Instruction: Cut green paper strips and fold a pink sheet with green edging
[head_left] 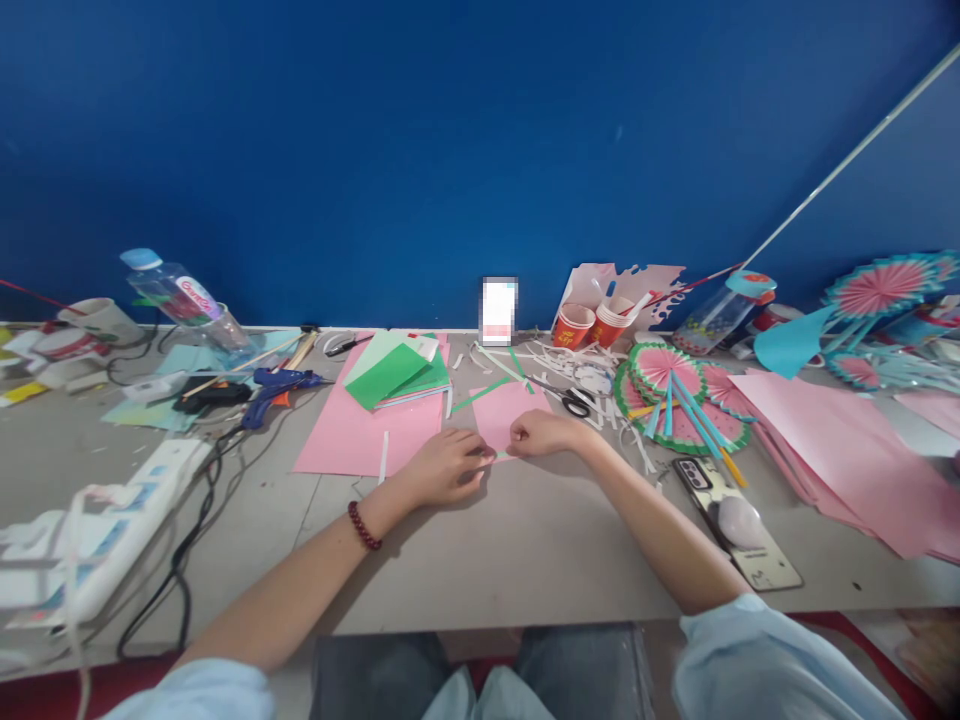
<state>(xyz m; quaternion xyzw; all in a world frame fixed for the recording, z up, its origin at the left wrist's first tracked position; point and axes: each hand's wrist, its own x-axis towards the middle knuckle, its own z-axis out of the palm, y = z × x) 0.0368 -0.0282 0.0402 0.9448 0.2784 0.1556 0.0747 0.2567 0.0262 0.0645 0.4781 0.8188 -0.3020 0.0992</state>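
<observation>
A small sheet of pink paper [495, 412] lies flat in front of me. A narrow pale green strip [503, 455] shows along its near edge, between my two hands. My left hand [450, 466] is closed at the paper's lower left edge, fingertips pressed down by the strip. On the lower right part of the sheet rests my right hand [544, 432], its fingers curled in and pinched at the same edge. Exactly what sits under the fingertips is hidden. Another green strip [480, 394] crosses the sheet's upper left. Black-handled scissors [576, 402] lie just beyond my right hand.
Left stand a larger pink sheet [330, 440] under green papers [390, 375], a blue glue gun [274, 390] and a power strip [142, 530]. Right are paper fans [671, 385], a phone [739, 525] and pink sheets [862, 450]. Red paper cups [574, 325] stand behind, near white paper scraps [559, 360].
</observation>
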